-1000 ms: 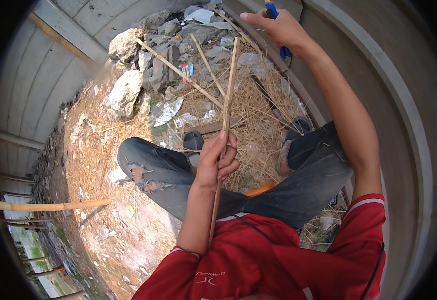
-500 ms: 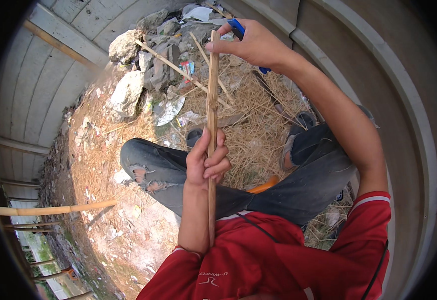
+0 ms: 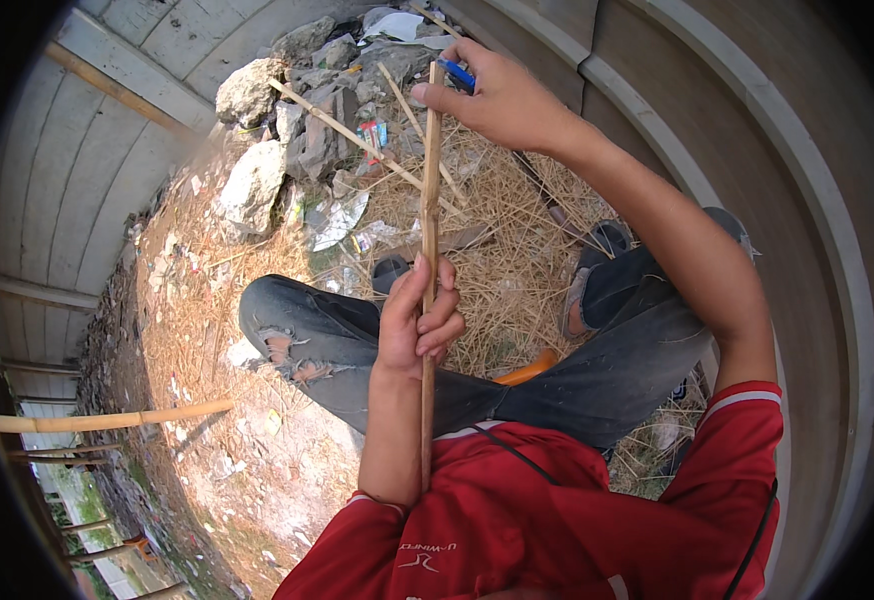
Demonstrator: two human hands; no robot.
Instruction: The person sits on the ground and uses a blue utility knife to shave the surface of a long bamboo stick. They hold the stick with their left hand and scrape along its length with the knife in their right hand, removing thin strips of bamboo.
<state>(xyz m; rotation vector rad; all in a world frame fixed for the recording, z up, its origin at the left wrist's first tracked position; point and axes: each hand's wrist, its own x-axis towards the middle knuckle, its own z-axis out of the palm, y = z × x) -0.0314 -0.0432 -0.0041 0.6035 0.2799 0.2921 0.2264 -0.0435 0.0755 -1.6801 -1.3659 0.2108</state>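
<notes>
A long wooden stick (image 3: 430,190) stands lengthwise before my body, its lower end against the red shirt. My left hand (image 3: 419,318) is wrapped round the middle of it, fingers closed. At the far end my right hand (image 3: 502,100) grips a blue tool (image 3: 456,75), which looks like a utility knife. Its tip meets the side of the stick near the top, with my thumb by the stick's other side. Most of the tool is hidden in the palm, and I cannot make out a blade.
Thin cut strips (image 3: 342,133) lie across straw-like shavings (image 3: 517,255) beyond my knees. Rocks (image 3: 252,188) and litter are heaped at the far left. An orange curved object (image 3: 527,368) lies between my legs. A curved wall (image 3: 717,110) closes the right side.
My right hand has turned, so the blue tool now lies against the stick and its lower end no longer shows. The stick and left hand have shifted slightly right.
</notes>
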